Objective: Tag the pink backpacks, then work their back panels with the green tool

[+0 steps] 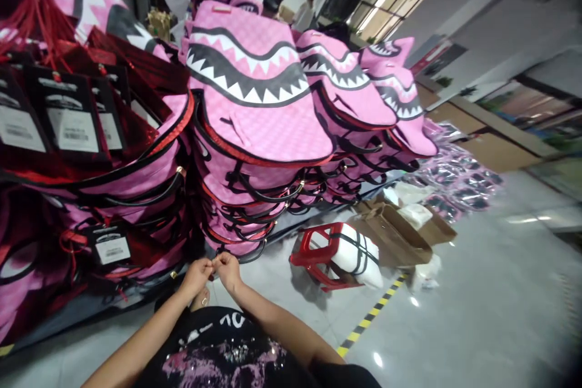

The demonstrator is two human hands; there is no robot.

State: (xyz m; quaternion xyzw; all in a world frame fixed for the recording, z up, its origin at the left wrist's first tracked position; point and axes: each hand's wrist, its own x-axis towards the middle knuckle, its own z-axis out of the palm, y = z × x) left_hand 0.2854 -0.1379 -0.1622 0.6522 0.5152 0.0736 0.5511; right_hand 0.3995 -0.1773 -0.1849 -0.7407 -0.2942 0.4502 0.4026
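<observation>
Close together at the foot of the middle stack of pink bags [259, 97], my left hand [198, 274] and my right hand [228, 269] meet at the fingertips. Both hands are closed in a pinch; whatever lies between the fingers is too small to make out. Just above them is the black handle of a low bag in the stack. To the left, an open pink bag holds black tags [70, 115] with white labels and red tassels [43, 18]. Another black tag [111, 245] hangs lower on the left stack.
A red stool [318, 251] with a strapped white pad lies on the floor to the right. Behind it are an open cardboard box [395, 233] and plastic-wrapped packages [464, 176]. Yellow-black tape [373, 315] crosses the floor. Several people stand in the background.
</observation>
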